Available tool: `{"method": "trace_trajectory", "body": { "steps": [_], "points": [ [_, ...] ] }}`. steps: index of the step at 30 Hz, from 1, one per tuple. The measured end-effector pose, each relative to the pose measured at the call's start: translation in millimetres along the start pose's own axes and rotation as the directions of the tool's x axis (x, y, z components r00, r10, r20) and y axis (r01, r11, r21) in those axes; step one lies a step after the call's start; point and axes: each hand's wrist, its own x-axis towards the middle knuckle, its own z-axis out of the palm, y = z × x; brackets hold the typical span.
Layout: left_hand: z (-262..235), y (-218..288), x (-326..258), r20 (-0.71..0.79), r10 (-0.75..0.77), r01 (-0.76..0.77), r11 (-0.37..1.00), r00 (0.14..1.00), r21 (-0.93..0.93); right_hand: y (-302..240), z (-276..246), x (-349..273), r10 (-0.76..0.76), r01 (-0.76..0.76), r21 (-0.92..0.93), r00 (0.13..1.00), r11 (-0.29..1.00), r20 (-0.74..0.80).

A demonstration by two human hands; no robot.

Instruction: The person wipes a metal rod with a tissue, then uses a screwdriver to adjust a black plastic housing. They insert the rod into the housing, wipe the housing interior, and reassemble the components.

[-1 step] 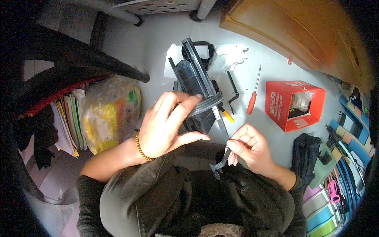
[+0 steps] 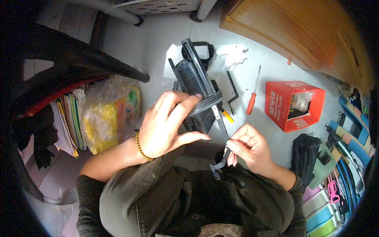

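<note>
A black assembly [image 2: 189, 75] sits at centre; the left hand [image 2: 164, 122], thumb wide, touches its rim [image 2: 207, 104], grip unclear. Nearer right, the right hand [image 2: 250, 147] pinches a hooked strip [image 2: 223, 127]. Nothing has visibly shifted, so the work seems unadvanced.

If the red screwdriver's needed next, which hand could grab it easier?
Probably the right hand: it is nearer the red screwdriver, though it is pinching a dark strip. The left hand is farther off, on the black plastic part.
</note>
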Motion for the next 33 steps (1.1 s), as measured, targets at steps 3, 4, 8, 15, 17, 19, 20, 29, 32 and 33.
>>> {"method": "trace_trajectory", "body": {
  "steps": [3, 4, 8, 15, 17, 19, 20, 29, 32, 33],
  "points": [
    [-2, 1, 1, 0.011, -0.001, 0.001, 1.000, 1.000, 0.021, 3, 2, 1, -0.049, 0.048, -0.113, 0.999, 0.992, -0.008],
    [-3, 2, 1, 0.012, 0.002, -0.002, 0.999, 1.000, 0.033, 3, 3, 1, -0.062, 0.060, -0.141, 0.998, 0.988, -0.009],
    [-5, 3, 4, 0.018, 0.017, -0.018, 0.998, 1.000, 0.057, 2, 6, 2, -0.131, 0.118, -0.235, 0.991, 0.965, -0.041],
    [-2, 5, 5, 0.087, 0.119, -0.122, 0.992, 0.989, 0.031, -2, 4, 6, -0.131, 0.118, -0.189, 0.990, 0.975, -0.057],
    [0, 9, 5, 0.140, 0.123, -0.121, 0.992, 0.982, -0.021, -2, 2, 10, -0.163, 0.149, -0.162, 0.984, 0.975, -0.076],
    [2, 9, 6, 0.150, 0.077, -0.060, 0.992, 0.986, -0.111, -6, 3, 14, -0.159, 0.149, -0.110, 0.983, 0.983, -0.090],
    [4, 7, 6, 0.151, 0.054, -0.031, 0.989, 0.987, -0.147, -11, 4, 16, -0.142, 0.136, -0.072, 0.986, 0.988, -0.089],
    [11, -1, -2, 0.301, -0.036, 0.175, 0.876, 0.953, -0.450, -14, -2, 20, -0.058, 0.060, 0.050, 0.997, 0.997, -0.040],
    [9, -1, -1, 0.329, -0.043, 0.192, 0.879, 0.943, -0.436, -14, -1, 20, -0.055, 0.059, 0.061, 0.996, 0.996, -0.071],
    [10, -1, -1, 0.340, -0.053, 0.204, 0.881, 0.939, -0.427, -15, -1, 20, -0.052, 0.056, 0.060, 0.996, 0.997, -0.075]
  ]
}}
